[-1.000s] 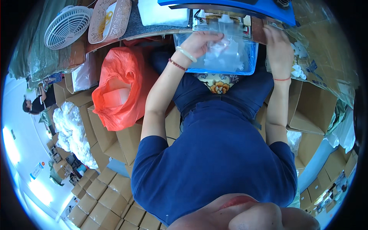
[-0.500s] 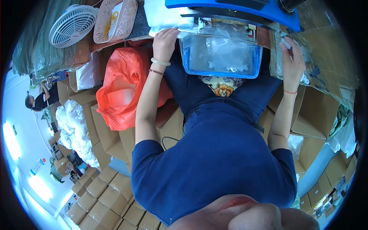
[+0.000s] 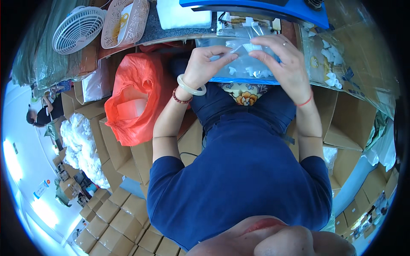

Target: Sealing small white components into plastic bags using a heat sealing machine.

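Over the blue-lined bin [image 3: 239,80] my two hands have come close together. My left hand [image 3: 205,64] pinches the edge of a small clear plastic bag [image 3: 233,45] between thumb and fingers. A small white ribbed plastic piece [image 3: 251,47] is gripped between the thumb and fingers of my right hand [image 3: 287,64], right beside the bag's end. Whether the piece is inside the bag's mouth cannot be made out. Several loose white plastic pieces [image 3: 259,72] lie in the bin below, partly hidden by my hands.
A blue machine [image 3: 265,9] stands over the table's far edge. Flat clear bags [image 3: 183,17] are piled left of it. More white pieces [image 3: 332,55] lie in an open carton at right. A basket [image 3: 124,25], a fan [image 3: 79,30] and a red bag [image 3: 134,100] are at left.
Both hands have moved inward, the left from the bag pile with a bag, the right from the carton with a white piece. They now meet above the bin.
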Demonstrator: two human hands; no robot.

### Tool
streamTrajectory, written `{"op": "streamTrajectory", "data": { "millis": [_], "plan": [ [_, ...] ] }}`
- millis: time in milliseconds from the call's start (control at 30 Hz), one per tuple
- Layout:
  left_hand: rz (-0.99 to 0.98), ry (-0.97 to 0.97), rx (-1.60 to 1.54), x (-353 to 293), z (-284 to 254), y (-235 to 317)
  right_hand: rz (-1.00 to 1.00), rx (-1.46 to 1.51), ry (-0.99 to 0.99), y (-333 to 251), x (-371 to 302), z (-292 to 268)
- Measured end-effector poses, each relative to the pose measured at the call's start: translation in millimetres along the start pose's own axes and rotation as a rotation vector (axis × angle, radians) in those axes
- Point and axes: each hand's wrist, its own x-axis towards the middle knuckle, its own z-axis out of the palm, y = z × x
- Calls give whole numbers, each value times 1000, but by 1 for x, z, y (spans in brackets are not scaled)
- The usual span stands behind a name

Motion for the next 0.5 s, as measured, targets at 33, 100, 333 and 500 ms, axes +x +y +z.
{"op": "streamTrajectory", "data": {
  "millis": [33,100,333,500],
  "plan": [
    [-26,-105,-38,2,1,0,24,-54,-144,3,2,-8],
    [-146,-241,-164,8,2,-8,37,-92,-264,11,6,-18],
    [-440,-351,-816,44,34,-58,329,52,-212,81,-9,-9],
    [-534,-210,-906,79,32,-63,569,-851,161,115,-44,-43]
  ]
}}
